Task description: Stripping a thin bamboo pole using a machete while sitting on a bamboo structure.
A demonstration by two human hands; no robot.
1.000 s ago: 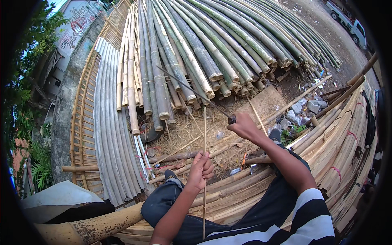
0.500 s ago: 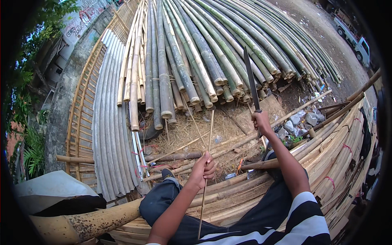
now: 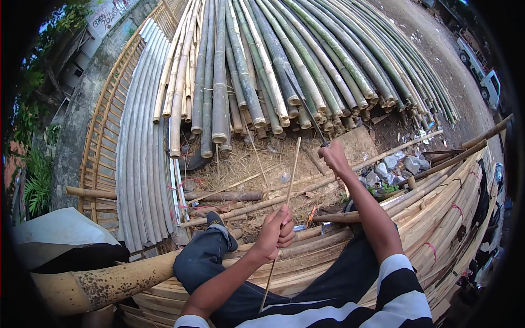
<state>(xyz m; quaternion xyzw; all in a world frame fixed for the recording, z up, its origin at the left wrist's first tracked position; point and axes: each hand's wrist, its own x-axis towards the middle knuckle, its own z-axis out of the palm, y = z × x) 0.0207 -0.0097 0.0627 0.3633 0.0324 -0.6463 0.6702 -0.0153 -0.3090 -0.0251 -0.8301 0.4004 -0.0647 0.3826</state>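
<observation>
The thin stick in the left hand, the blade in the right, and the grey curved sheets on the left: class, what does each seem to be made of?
Stick: probably split bamboo, pale, dry and matt, like the poles around it.
Blade: likely metal, dark, thin and dull; too blurred to be sure.
Sheets: long grey half-round strips, perhaps weathered split bamboo; the finish is unclear.

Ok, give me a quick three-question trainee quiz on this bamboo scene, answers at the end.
1. True or false: the left hand grips a thin bamboo strip.
2. What does the right hand hold? A) long blade B) hammer C) rope
3. Fill in: the blade is raised ___ the strip's top end.

Key: 1 true. 2 A. 3 above.
</observation>
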